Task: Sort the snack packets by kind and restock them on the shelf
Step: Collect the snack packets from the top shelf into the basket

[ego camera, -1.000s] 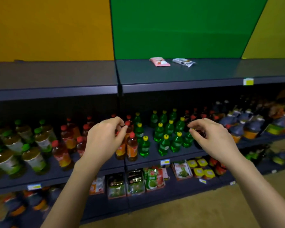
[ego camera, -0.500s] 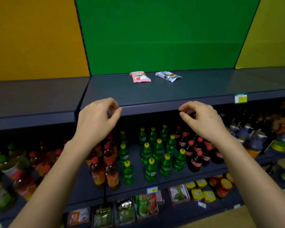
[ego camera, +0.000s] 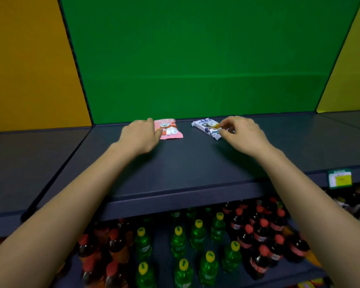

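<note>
Two snack packets on the dark grey top shelf (ego camera: 187, 163), far back, close to the green back wall (ego camera: 195, 59). Well apart from each other, with bare shelf between.

Left side: a flat pink plastic packet (ego camera: 169, 129) with a little white cartoon animal on it. Lying flat. Left hand (ego camera: 138, 135) right on its left edge, palm down. Left fingers (ego camera: 151, 121) curled over the far left corner, thumb pressing at the near left side. Touching the packet for sure, but cannot tell if pinched tight or just resting. Most of the packet sticking out to the right of the hand.

Right side: a flat white and blue plastic packet (ego camera: 207, 127) with pictures on it, turned a bit slanted. Right hand (ego camera: 242, 134) at its right end. Right fingers (ego camera: 227, 123) bent in close, thumb and first finger nipping the near right end of the packet. Left part of the packet free and lying on the shelf.

Both bare arms reaching far over the shelf from the near side.

Down below, on a lower shelf: green bottles with yellow caps (ego camera: 197, 235) in the middle, dark bottles with red caps (ego camera: 260, 233) on the right, orange-brown bottles with red caps (ego camera: 112, 248) on the left. A small yellow price tag (ego camera: 340, 179) on the near right edge of the top shelf.
</note>
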A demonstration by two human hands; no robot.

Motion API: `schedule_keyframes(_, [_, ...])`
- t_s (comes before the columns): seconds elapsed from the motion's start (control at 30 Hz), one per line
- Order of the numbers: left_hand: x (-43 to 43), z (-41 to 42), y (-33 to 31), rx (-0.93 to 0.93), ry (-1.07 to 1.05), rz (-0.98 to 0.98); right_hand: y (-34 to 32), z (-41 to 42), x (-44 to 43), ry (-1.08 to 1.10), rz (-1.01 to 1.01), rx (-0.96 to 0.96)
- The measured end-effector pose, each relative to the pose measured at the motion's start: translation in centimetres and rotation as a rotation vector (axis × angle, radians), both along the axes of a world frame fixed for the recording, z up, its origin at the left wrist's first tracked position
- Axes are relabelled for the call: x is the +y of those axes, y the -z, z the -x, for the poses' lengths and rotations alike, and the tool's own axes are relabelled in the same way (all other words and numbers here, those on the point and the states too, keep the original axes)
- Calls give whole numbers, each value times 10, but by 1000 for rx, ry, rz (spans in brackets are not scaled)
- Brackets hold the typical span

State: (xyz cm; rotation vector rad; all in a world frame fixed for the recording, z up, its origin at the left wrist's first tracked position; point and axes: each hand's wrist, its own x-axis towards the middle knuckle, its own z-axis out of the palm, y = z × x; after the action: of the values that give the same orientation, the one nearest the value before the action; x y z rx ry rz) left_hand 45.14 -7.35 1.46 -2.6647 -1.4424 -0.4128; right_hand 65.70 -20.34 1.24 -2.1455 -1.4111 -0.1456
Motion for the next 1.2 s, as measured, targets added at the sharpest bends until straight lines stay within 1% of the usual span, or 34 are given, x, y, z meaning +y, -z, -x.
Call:
schedule_keyframes(0.1, [36, -29, 7, -117, -111, 278, 0, -25, 36, 21, 91, 14])
schedule_keyframes(0.17, [52, -45, 10, -247, -193, 395, 4, -38, 56, 44, 173, 8])
schedule_keyframes(0.23, [59, -61, 11, -384, -250, 435, 8, -47, 72, 70, 233, 2])
schedule_keyframes(0.27, [61, -68, 12, -420, -277, 429, 9, -51, 78, 81, 256, 12])
schedule_keyframes(0.37, [66, -83, 17, -433, -358, 404, 15, -57, 92, 93, 304, 62])
schedule_keyframes(0.43, [72, -85, 18, -474, -352, 483, 18, -63, 99, 74, 278, 115])
schedule_keyframes(0.5, [75, -81, 17, -534, -313, 551, 16, -67, 102, 37, 279, 211])
schedule_keyframes(0.6, [66, -72, 14, -572, -306, 523, 15, -68, 100, -41, 301, 378])
schedule_keyframes(0.67, [56, -62, 13, -615, -282, 519, 17, -66, 95, -138, 280, 497])
schedule_keyframes(0.77, [34, -38, 7, -813, -179, 642, 16, -57, 82, -316, 244, 586])
schedule_keyframes(0.83, [13, -14, 3, -942, -159, 673, 12, -44, 70, -415, 194, 618])
schedule_keyframes(0.93, [-25, 32, -2, -1152, -148, 625, 8, -9, 51, -534, 56, 697])
schedule_keyframes(1.0, [-60, 67, -5, -1243, -194, 550, 7, 23, 37, -628, 0, 796])
schedule_keyframes(1.1, [-117, 129, -3, -1323, -356, 419, 7, 78, 21, -763, -22, 923])
schedule_keyframes(1.2, [-180, 192, 8, -1385, -539, 316, 8, 144, 3, -906, 39, 988])
